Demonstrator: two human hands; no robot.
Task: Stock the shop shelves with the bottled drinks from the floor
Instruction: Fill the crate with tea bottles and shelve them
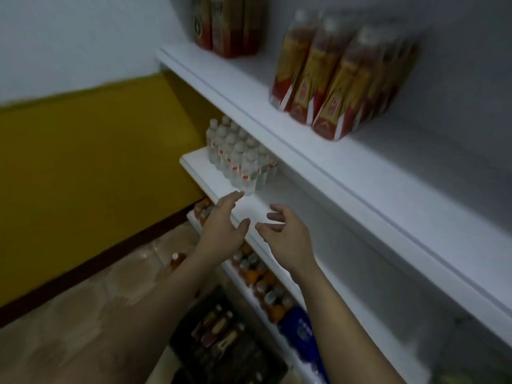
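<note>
The left hand and right hand hover empty, fingers loosely spread, over the front edge of the middle shelf. The left fingertips come just short of the clear bottles at that shelf's left end (contact is too blurred to tell). The crate of bottled drinks sits on the floor well below the shelf, out from its front and under the left forearm. Its bottles seem to lie slanted, caps toward the shelf. The left hand looks nearer for the reach down.
</note>
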